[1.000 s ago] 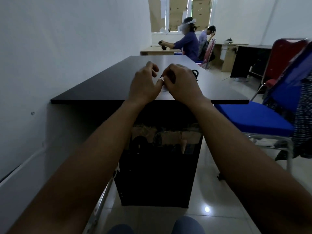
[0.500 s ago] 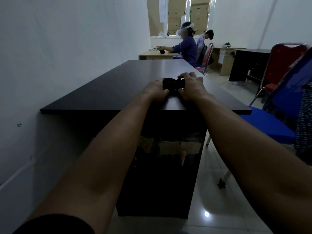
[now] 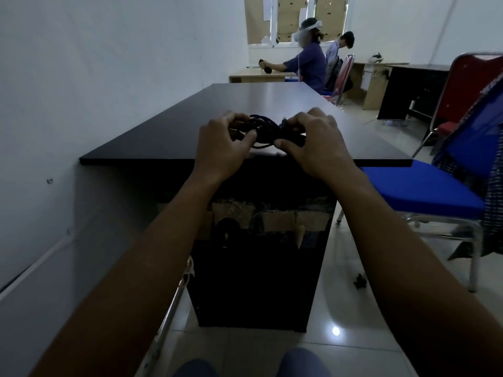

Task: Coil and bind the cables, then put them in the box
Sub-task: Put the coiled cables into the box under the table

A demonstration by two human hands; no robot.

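Black laminate fills the middle of the view: a long dark table (image 3: 245, 102) runs away along the pale wall (image 3: 109, 77) on the left, its top catching a soft sheen. Glossy floor tiles (image 3: 340, 308) below show one bright spot of lamp glare, and a small dark scrap (image 3: 359, 281) lies on them. To the right, a chair with a blue seat (image 3: 419, 189) is tucked near the table's corner, with a red chair (image 3: 473, 85) behind it. Far end of the room: two seated people, one (image 3: 310, 63) working at a light wooden desk (image 3: 261, 76), another (image 3: 337, 50) behind, under a window (image 3: 294, 17) patched with cardboard.

Now the cable (image 3: 265, 129): a black bundle of loose, overlapping loops, bunched at the middle, held over the near end of the tabletop. Whether it touches the surface, I cannot tell. The left hand (image 3: 220, 148) grips one end, fingers curled over, thumb pressed in. The right hand (image 3: 315, 142) grips the other end the same way, thumb beneath the loops. Under the table, in deep shadow, the flaps of a cardboard box (image 3: 280, 220) show.
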